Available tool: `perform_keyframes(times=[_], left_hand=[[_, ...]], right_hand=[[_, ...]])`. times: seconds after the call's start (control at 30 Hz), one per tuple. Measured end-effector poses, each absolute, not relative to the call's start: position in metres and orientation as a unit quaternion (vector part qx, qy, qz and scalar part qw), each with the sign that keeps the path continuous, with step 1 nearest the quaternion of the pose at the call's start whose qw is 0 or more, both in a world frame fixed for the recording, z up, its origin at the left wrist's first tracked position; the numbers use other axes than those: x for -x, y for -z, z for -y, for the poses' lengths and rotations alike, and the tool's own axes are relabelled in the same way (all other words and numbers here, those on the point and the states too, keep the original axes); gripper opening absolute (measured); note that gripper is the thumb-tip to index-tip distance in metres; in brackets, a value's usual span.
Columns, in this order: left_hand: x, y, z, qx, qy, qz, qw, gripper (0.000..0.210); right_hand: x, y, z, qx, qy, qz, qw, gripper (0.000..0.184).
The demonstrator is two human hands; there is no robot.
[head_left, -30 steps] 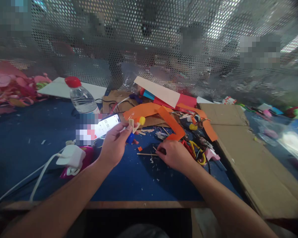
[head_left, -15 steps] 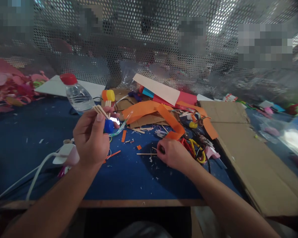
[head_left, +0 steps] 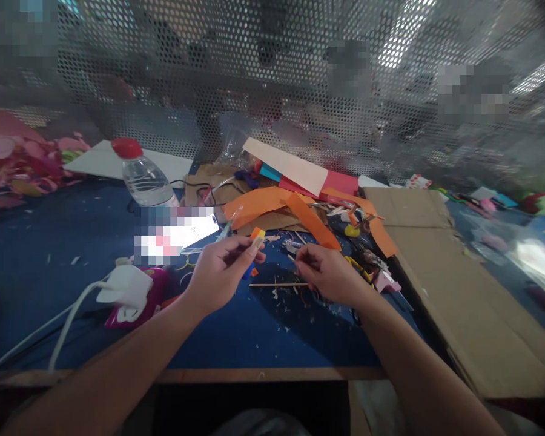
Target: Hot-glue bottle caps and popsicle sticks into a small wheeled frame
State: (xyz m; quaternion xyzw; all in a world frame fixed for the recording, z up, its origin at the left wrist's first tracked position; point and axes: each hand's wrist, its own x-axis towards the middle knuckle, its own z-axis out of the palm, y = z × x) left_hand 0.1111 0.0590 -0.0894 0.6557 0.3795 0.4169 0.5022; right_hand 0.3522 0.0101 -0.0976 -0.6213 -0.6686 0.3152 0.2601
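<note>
My left hand [head_left: 224, 269] is closed around a small wooden-stick piece [head_left: 257, 241] with an orange-and-yellow part at its top and a blue part showing below the fingers. The hand hides most of it. To its right, my right hand [head_left: 324, 272] pinches a short thin wooden stick [head_left: 291, 258], whose tip points left towards the held piece but stays apart from it. A longer thin stick [head_left: 272, 284] lies on the blue table [head_left: 236, 339] just below, its right end passing under my right hand.
Behind my hands lie orange strips [head_left: 258, 203] and rolled paper sheets [head_left: 295, 169]. A lit phone [head_left: 200, 230], a red-capped bottle [head_left: 148, 178] and a white plug [head_left: 125, 284] on a magenta box [head_left: 157, 290] are to the left. Flat cardboard [head_left: 472, 290] covers the right side.
My left hand has moved right and lower with the stick piece, uncovering the phone. My right hand has shifted slightly right, now lifting a short stick.
</note>
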Motion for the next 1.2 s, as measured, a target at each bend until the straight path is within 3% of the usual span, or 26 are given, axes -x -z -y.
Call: perform_keyframes(times=[0.17,0.27,0.47,0.77,1.0,1.2], left_hand=[[-0.119,0.09,-0.049,-0.669,-0.35,-0.358,0.549,0.02],[-0.122,0.089,-0.045,-0.675,-0.316,-0.344,0.57,0.019],[-0.126,0.091,-0.04,-0.683,-0.304,-0.326,0.578,0.02],[-0.126,0.093,-0.04,-0.673,-0.297,-0.343,0.584,0.025],[-0.123,0.094,-0.04,-0.678,-0.297,-0.358,0.569,0.045],[-0.123,0.096,-0.04,-0.678,-0.295,-0.347,0.577,0.034]], right_hand=[[-0.347,0.098,-0.007,0.546,-0.411,0.578,0.446,0.02],[-0.337,0.096,-0.003,0.521,-0.407,0.565,0.494,0.028],[-0.326,0.095,0.002,0.507,-0.373,0.607,0.485,0.017],[-0.328,0.094,0.002,0.472,-0.436,0.598,0.48,0.021],[-0.329,0.096,0.002,0.455,-0.483,0.565,0.491,0.021],[-0.328,0.096,0.001,0.439,-0.48,0.569,0.504,0.017]])
